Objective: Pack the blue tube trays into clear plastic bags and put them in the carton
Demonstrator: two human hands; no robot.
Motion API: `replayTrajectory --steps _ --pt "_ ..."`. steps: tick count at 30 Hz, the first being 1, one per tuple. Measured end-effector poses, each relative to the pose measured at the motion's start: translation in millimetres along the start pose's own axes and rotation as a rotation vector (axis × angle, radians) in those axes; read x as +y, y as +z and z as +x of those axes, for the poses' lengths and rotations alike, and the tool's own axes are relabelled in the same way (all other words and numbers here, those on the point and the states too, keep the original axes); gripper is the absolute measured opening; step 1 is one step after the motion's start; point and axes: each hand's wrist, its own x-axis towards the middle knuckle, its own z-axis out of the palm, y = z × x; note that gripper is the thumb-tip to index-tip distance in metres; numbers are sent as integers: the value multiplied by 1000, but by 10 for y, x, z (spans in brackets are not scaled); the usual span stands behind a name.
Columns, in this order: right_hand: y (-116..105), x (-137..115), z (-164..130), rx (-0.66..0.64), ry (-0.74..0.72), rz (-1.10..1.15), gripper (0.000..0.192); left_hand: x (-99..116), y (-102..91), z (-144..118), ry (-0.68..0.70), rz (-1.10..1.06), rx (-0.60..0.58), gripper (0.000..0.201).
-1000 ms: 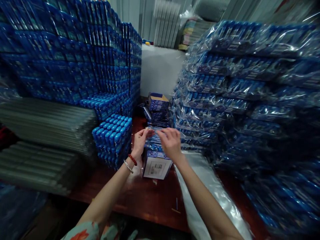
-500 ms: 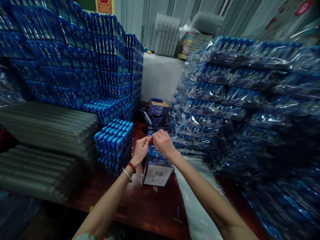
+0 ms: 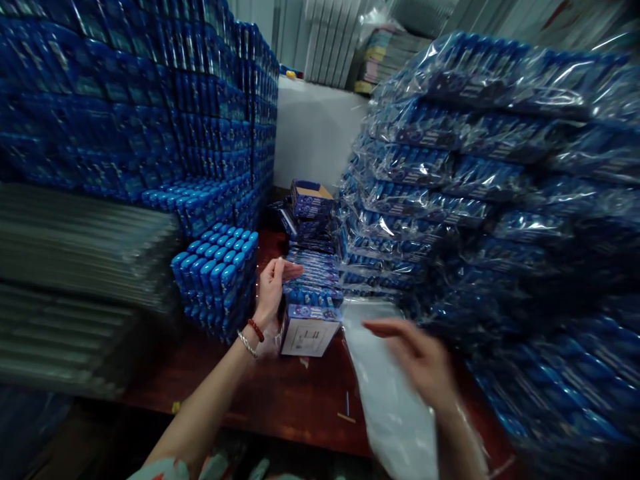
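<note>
My left hand is beside the near left corner of an open display box, its fingers stretched toward the right above the box's edge. It appears to hold nothing. Blue items with rounded tops stand inside the box, and a white label is on its front. My right hand, smeared by motion, hovers over a stack of clear plastic bags with fingers extended and apart from the thumb. Left of the box stands a block of blue rounded-top packs.
Shrink-wrapped boxes rise high on the right. Tall blue stacks and grey plastic trays fill the left. Behind the near box are flat cartons and an empty carton. Small sticks lie on the red table.
My hands were together over the box and are now apart. The right hand has swung right and nearer, over the plastic bags; the left stays by the box. The view has tilted down.
</note>
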Motion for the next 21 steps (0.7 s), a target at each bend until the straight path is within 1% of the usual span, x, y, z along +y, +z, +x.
replayTrajectory --steps 1,2,3,4,5,6,7,9,11,13,14,15,16,18,19,20,21 --pt "327 -54 -76 -136 -78 -81 35 11 8 -6 7 2 -5 33" --pt "635 -76 -107 -218 -184 -187 43 27 13 -20 15 4 -13 33" --pt "902 -70 -101 -259 -225 -286 49 46 12 -43 20 8 -25 32" --pt "1118 -44 -69 -268 -224 -359 53 65 6 -79 22 22 -44 32" --pt "1277 -7 -23 -263 -207 -413 55 81 -5 -130 23 57 -76 32" --pt "1382 33 28 -252 -167 -445 55 93 -24 -195 21 118 -121 32" --pt "1442 70 75 -244 -125 -457 55 97 -49 -273 23 201 -172 33" --pt "1464 130 139 -239 -68 -440 56 80 -117 -447 36 378 -301 36" --pt "1426 183 143 -236 -65 -357 58 39 -202 -608 45 483 -391 38" --pt "1383 250 85 -199 -91 -171 51 -2 -287 -714 52 495 -390 39" --pt "1365 287 38 -150 -88 -32 44 -16 -323 -742 56 492 -372 40" --pt "1348 321 -13 -64 -56 134 38 -27 -355 -755 62 494 -355 41" --pt "1330 348 -60 62 12 317 33 -36 -380 -758 70 507 -360 42" --pt "1281 364 -112 360 241 663 27 -54 -417 -746 109 579 -444 42" --pt "1248 352 -104 473 371 786 27 -68 -430 -739 146 631 -511 40" --pt "1210 328 -69 537 483 851 29 -85 -441 -733 199 685 -585 37" --pt "1169 296 -9 544 563 852 32 -104 -451 -731 264 735 -662 34"
